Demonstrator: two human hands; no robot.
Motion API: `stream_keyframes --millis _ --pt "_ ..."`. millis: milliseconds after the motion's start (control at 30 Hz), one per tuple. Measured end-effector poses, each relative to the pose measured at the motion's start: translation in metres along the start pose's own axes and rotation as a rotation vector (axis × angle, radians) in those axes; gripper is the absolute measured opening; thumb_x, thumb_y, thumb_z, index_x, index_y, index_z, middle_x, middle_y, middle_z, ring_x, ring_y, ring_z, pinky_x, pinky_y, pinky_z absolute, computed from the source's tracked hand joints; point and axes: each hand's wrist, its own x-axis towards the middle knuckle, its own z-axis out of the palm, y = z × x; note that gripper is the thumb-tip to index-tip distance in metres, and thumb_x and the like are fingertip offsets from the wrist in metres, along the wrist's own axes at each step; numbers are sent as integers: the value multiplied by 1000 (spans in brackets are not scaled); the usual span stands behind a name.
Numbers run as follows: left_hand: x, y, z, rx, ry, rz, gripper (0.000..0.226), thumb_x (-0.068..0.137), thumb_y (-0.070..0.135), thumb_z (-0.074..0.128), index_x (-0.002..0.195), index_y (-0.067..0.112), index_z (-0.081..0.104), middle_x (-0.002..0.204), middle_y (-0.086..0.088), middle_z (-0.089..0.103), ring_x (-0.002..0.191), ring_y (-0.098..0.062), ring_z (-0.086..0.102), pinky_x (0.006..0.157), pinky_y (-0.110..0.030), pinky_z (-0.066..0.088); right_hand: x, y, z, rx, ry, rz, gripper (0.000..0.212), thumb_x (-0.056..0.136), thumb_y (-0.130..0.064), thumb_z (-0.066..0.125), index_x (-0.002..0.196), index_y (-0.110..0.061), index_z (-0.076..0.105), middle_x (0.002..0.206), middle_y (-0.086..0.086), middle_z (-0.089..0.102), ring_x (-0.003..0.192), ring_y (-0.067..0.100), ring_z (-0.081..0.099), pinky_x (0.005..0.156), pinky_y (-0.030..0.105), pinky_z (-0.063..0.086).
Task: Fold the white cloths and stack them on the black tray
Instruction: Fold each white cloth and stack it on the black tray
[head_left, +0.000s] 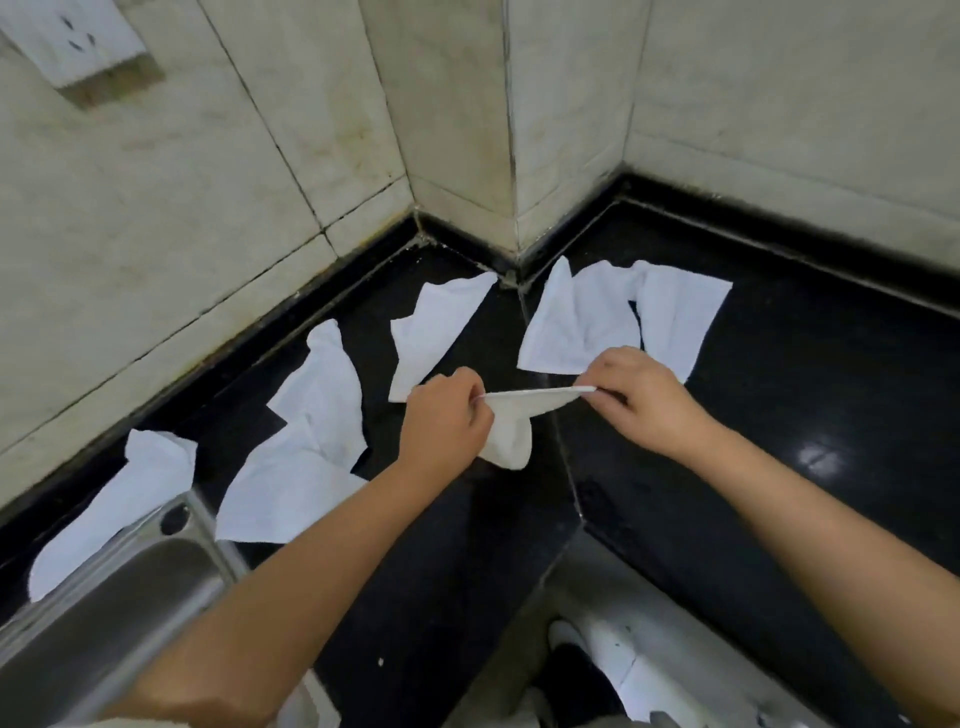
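A white cloth (511, 423) hangs stretched between my hands above the black counter (779, 415). My left hand (447, 421) pinches its left corner and my right hand (641, 392) pinches its right corner; the top edge is taut and the rest sags below. Several other white cloths lie loose on the counter: one (436, 332) just behind my left hand, a pair (623, 317) behind my right hand near the wall corner, two (306, 436) to the left, and one (114, 509) draped at the sink's edge. No separate black tray shows.
A steel sink (104, 613) sits at the lower left. Tiled walls (467, 130) close the counter at the back and form a jutting corner. The counter's front edge runs diagonally at the lower middle, with the floor and a white shoe (597, 649) below.
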Motion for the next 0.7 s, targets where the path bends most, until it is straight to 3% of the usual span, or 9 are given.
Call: stream_keyframes --millis 100,200,367,500,600,700 --pt "0 35 7 -82 -114 224 19 93 10 47 101 0 60 91 -13 62 88 -25 55 77 -28 38 -40 -3 -42 38 190 188 25 80 -15 52 81 3 70 81 15 64 77 17 53 74 1 35" --pt "0 75 29 -68 -295 476 23 96 12 46 98 -2 63 92 -17 62 92 -29 57 68 -21 26 -87 3 -82 23 367 385 13 84 1 57 86 3 70 86 15 63 81 21 54 71 3 36" --pt "-9 161 75 -92 -455 629 21 98 17 40 100 5 58 93 -5 50 93 -23 53 79 -31 39 -172 20 -138 -53 532 639 15 86 -1 55 90 3 69 84 5 54 80 17 49 65 -4 32" --pt "-12 229 106 -104 -476 667 13 99 19 36 95 14 47 89 0 50 82 -17 49 71 -28 36 -238 46 -179 -108 711 797 15 86 0 54 91 4 68 82 7 53 80 17 47 62 -2 32" --pt "-9 277 121 -90 -449 767 22 98 18 37 109 11 55 103 -4 56 94 -20 53 79 -29 41 -282 69 -202 -139 757 883 16 87 -2 54 93 4 67 83 7 53 82 20 49 61 13 34" --pt "-11 315 135 -16 -426 881 28 98 15 38 115 7 58 113 -12 55 106 -25 53 86 -31 40 -323 89 -213 -131 805 963 16 88 -4 53 92 4 67 85 7 54 84 20 50 74 25 35"
